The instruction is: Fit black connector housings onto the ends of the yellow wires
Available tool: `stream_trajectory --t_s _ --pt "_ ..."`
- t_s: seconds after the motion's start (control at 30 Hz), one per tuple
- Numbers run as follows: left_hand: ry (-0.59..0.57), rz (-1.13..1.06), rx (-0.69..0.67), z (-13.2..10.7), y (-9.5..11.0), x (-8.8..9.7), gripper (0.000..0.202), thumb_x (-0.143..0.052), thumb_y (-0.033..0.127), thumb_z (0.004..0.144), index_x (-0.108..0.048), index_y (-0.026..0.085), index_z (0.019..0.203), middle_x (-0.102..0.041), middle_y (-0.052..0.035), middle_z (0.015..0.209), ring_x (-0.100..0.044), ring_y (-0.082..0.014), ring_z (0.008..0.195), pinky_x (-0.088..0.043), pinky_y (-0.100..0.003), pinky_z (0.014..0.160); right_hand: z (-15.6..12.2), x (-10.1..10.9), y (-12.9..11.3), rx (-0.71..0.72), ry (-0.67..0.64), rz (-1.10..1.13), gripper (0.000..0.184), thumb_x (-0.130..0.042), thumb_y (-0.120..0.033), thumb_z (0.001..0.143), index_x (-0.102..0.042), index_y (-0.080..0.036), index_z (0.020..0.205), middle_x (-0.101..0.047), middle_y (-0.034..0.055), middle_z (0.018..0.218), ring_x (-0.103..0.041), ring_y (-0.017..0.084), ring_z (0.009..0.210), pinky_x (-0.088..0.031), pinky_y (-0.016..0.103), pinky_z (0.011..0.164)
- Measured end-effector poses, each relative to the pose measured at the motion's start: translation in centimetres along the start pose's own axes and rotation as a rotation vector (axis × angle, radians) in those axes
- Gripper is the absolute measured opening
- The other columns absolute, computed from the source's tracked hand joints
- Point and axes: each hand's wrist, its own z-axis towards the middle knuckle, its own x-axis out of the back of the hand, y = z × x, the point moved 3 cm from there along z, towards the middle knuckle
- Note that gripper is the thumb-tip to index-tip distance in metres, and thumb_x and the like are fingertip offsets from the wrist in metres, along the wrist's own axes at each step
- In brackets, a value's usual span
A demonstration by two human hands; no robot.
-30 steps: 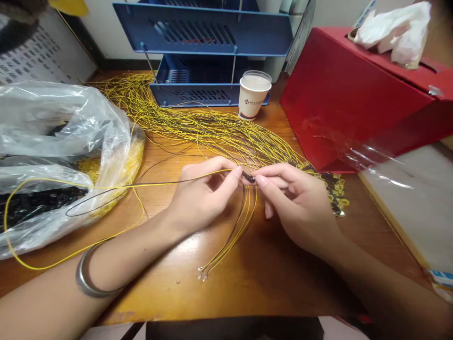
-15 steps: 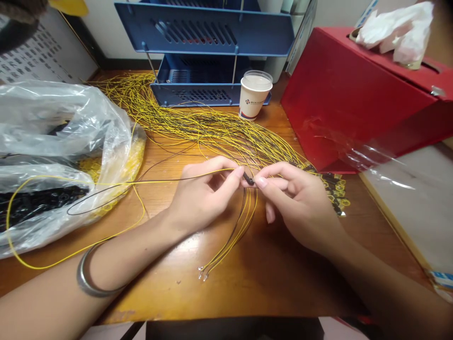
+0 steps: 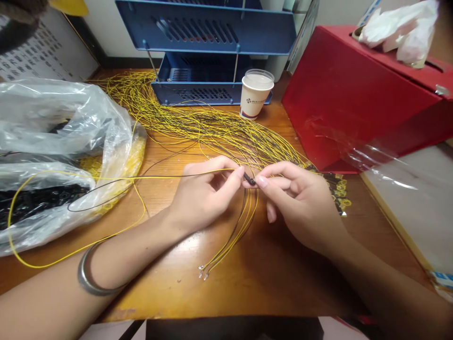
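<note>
1. Two hands meet mid-tabletop on one small black plastic connector housing [image 3: 249, 179]. Left hand [image 3: 203, 196] pinches a thin yellow wire [image 3: 71, 251] with a thin black wire [image 3: 106, 186] between thumb and forefinger, right at the housing's mouth. Right hand [image 3: 300, 205] has thumb and forefinger clamped on the housing itself.
2. Both grips are closed: left on the wire ends, right on the housing. Other fingers are curled loosely.
3. Handling, my read: housing is tiny, light, rigid and likely slick, so it is best pinched by its flat sides, as now. Wires are limp and springy, with no column strength; hold them close to the tip, or they will buckle.
4. Several more yellow and dark leads [image 3: 233, 236] hang from the housing toward the near edge, ending in small bare metal terminals [image 3: 203, 272]. These look easy to bend, so better not to pull on them.
5. The held wires loop left across the wooden tabletop [image 3: 276, 278] toward a crumpled clear plastic bag [image 3: 63, 127] holding small yellow and black parts.
6. Behind: a big tangled bundle of yellow wires [image 3: 198, 125], a white paper cup [image 3: 255, 93], a blue plastic tiered tray rack [image 3: 208, 33].
7. Right: a red cardboard box [image 3: 347, 94] with white tissue on top; finished yellow-and-black pieces [image 3: 338, 189] lie at its foot.
8. A silver metal bangle [image 3: 87, 278] sits on the left wrist.
</note>
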Motion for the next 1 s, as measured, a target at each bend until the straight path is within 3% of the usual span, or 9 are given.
stream_trajectory --t_s 0.2,0.67,1.0 --pt "0.009 0.021 -0.02 0.08 0.16 0.09 0.02 -0.059 0.025 0.093 -0.07 0.019 0.077 -0.071 0.0048 0.067 -0.061 -0.0058 0.053 -0.051 -0.015 0.061 -0.07 -0.05 0.04 0.043 -0.021 -0.019 0.011 -0.061 -0.028 0.094 -0.061 -0.019 0.09 -0.054 -0.0085 0.048 -0.05 0.005 0.04 -0.039 0.015 0.041" --pt "0.0 0.012 -0.02 0.08 0.27 0.1 0.02 -0.06 0.025 0.09 -0.066 0.017 0.072 -0.07 0.0032 0.065 -0.059 -0.0067 0.05 -0.047 -0.017 0.052 -0.25 -0.19 -0.17 0.061 -0.05 -0.075 0.011 -0.059 -0.029 0.096 -0.06 -0.019 0.09 -0.051 -0.0081 0.049 -0.046 0.006 0.042 -0.036 0.019 0.043" --pt "0.023 0.113 -0.051 -0.05 0.29 0.23 0.018 -0.06 0.026 0.089 -0.063 0.018 0.073 -0.065 0.0042 0.058 -0.055 -0.0072 0.047 -0.043 -0.018 0.049 -0.28 -0.28 -0.31 0.101 -0.023 -0.057 0.009 -0.063 -0.026 0.093 -0.062 -0.019 0.088 -0.059 -0.0052 0.057 -0.051 0.006 0.044 -0.04 0.018 0.044"
